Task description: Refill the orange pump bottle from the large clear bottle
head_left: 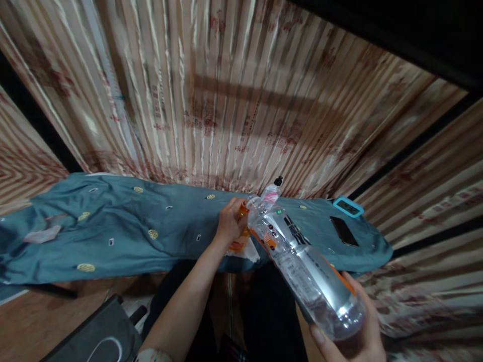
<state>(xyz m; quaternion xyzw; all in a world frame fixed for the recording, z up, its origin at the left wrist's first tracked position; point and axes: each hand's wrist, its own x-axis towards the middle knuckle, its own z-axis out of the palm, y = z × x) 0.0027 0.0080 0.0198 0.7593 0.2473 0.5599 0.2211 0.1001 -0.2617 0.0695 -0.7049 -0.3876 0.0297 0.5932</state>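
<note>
My right hand (358,329) is closed around the base of a large clear plastic bottle (302,271) with a silver and orange label. This bottle is tilted, its base towards me and its neck pointing away to the left, at the mouth of an orange see-through bottle (239,244). Around the upper part of the orange bottle, my left hand (229,221) is wrapped. A white tissue (247,253) lies under the orange bottle. Just behind the large bottle's neck stands a small clear bottle (270,194) with a black top and a pink mark.
A teal patterned cloth (181,216) covers the narrow table. On its right lie a dark phone (344,231) and a blue-framed device (347,206); a pale crumpled piece (43,235) lies left. Striped curtains (226,100) hang behind. A dark grey box (94,337) stands lower left.
</note>
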